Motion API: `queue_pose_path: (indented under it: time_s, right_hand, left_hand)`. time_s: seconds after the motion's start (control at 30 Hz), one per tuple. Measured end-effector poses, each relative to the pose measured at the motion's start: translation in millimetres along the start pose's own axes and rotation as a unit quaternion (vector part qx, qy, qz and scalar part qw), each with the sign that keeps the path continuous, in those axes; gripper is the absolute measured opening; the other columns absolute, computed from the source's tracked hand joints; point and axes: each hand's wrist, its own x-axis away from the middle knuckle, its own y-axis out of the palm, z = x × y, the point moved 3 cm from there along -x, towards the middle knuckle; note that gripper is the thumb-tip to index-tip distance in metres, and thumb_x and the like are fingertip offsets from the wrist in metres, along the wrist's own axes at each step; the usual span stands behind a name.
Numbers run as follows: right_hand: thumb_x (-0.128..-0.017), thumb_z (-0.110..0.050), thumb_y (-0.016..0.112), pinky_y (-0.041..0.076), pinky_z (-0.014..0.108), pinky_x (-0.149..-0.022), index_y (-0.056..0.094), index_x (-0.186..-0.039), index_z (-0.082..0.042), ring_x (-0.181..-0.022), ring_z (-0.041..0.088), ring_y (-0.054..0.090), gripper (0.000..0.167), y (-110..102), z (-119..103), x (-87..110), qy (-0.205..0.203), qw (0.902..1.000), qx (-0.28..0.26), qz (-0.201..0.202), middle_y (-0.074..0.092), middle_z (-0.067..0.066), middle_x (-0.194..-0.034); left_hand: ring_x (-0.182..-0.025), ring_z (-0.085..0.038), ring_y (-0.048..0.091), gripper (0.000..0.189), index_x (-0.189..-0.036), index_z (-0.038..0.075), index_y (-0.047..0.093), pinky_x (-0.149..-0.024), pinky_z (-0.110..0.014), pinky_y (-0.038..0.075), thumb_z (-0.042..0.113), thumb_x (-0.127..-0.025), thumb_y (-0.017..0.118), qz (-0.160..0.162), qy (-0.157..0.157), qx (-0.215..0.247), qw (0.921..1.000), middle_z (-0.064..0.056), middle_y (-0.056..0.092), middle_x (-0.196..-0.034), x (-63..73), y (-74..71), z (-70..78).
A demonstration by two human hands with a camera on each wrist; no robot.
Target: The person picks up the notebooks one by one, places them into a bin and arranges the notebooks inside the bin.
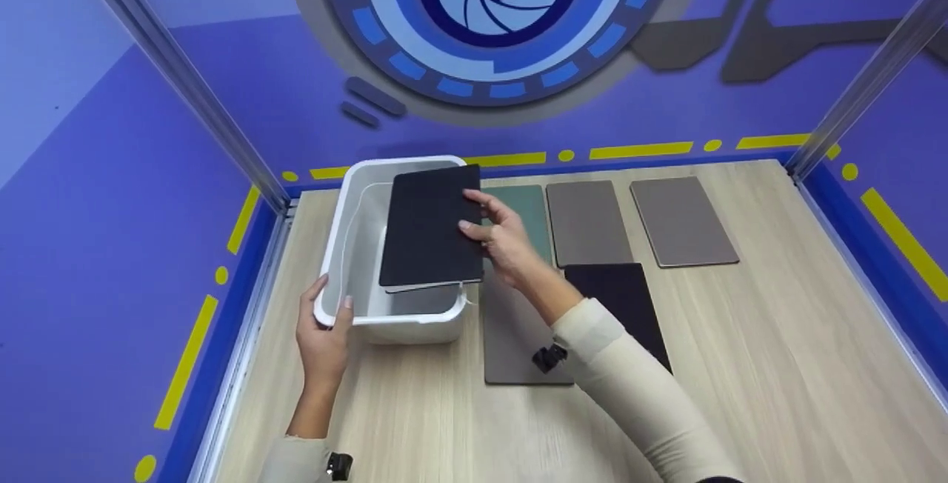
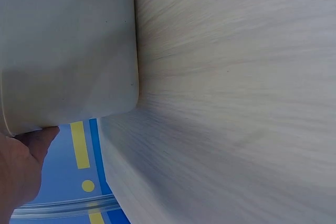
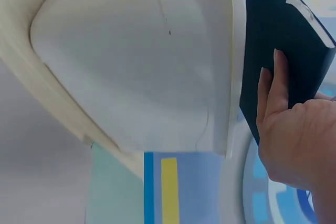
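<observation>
Over the opening of a white plastic bin (image 1: pixel 406 331), a black notebook (image 1: pixel 431 227) is held tilted, its white page edges showing along the near side. My right hand (image 1: pixel 507 235) pinches the notebook by its right edge, thumb on the upper cover. In the right wrist view, fingers of the right hand (image 3: pixel 291 135) lie along the underside of the notebook (image 3: pixel 286 40), just past the bin's rim (image 3: pixel 237 66). My left hand (image 1: pixel 324 342) grips the bin's near left corner, with the thumb over the rim. A dark grey patch low inside the bin cannot be made out clearly.
Right of the bin, a green notebook (image 1: pixel 518 209) and two grey-brown notebooks (image 1: pixel 590 224) (image 1: pixel 685 220) lie along the back. Nearer are a larger grey-brown notebook (image 1: pixel 518 342) and another black notebook (image 1: pixel 618 298), partly under my right arm. Blue-purple panels (image 1: pixel 244 90) enclose the wooden table (image 1: pixel 815 335).
</observation>
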Motion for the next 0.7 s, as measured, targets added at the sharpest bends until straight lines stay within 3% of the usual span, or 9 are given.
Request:
queue_pose_path:
  time_s: [0.3,0.37,0.43,0.57,0.63,0.7]
  right_hand:
    - [-0.096,0.007,0.067,0.065,0.037,-0.08,0.056,-0.153,-0.012,-0.095,0.023,0.071,0.062,44,7,-14.3,0.007,0.9992,0.039,0.001,0.054,0.013,-0.127]
    - [-0.098,0.005,0.065,0.065,0.042,-0.086,0.054,-0.156,-0.012,-0.101,0.028,0.072,0.061,50,7,-17.2,0.01,0.998,0.062,-0.005,0.053,0.017,-0.132]
    - [-0.103,-0.002,0.063,0.061,0.045,-0.1,0.047,-0.161,-0.013,-0.117,0.033,0.07,0.062,55,7,-18.7,0.015,0.9942,0.105,-0.019,0.052,0.022,-0.145]
    - [-0.11,-0.019,0.057,0.034,0.047,-0.129,0.028,-0.17,-0.015,-0.158,0.037,0.039,0.067,60,4,-16.2,0.036,0.9717,0.225,-0.064,0.033,0.018,-0.174]
    - [-0.111,-0.021,0.055,0.025,0.047,-0.133,0.025,-0.171,-0.016,-0.165,0.034,0.024,0.067,60,1,-12.9,0.044,0.9624,0.255,-0.083,0.025,0.013,-0.178]
    - [-0.111,-0.019,0.053,0.027,0.05,-0.132,0.025,-0.171,-0.016,-0.166,0.035,0.023,0.066,58,-2,-9.9,0.051,0.9641,0.242,-0.097,0.023,0.015,-0.179]
  left_hand:
    - [-0.127,-0.009,0.058,0.056,-0.151,0.008,0.055,-0.099,-0.009,0.046,0.003,-0.098,0.071,0.0,0.002,0.004,1.0,-0.018,0.058,-0.151,3.3,2.4,-1.2]
    - [-0.125,-0.006,0.058,0.056,-0.151,0.008,0.055,-0.098,-0.01,0.047,0.003,-0.098,0.071,-0.001,0.001,0.006,1.0,-0.018,0.059,-0.151,3.3,3.8,-1.1]
    - [-0.124,-0.004,0.059,0.056,-0.151,0.008,0.055,-0.097,-0.01,0.047,0.004,-0.098,0.071,-0.002,0.002,0.008,1.0,-0.018,0.059,-0.151,3.0,5.0,-1.4]
    - [-0.12,-0.003,0.06,0.056,-0.151,0.008,0.056,-0.096,-0.011,0.048,0.004,-0.097,0.071,0.004,0.003,0.013,0.9999,-0.019,0.06,-0.15,1.9,5.2,-2.5]
    - [-0.119,-0.004,0.061,0.056,-0.15,0.008,0.057,-0.096,-0.01,0.047,0.002,-0.096,0.071,0.011,0.005,0.013,0.9998,-0.019,0.061,-0.148,1.3,3.9,-1.9]
    - [-0.119,-0.004,0.061,0.056,-0.15,0.007,0.057,-0.097,-0.01,0.047,0.001,-0.096,0.072,0.016,0.009,0.012,0.9998,-0.02,0.062,-0.148,0.7,2.6,-0.8]
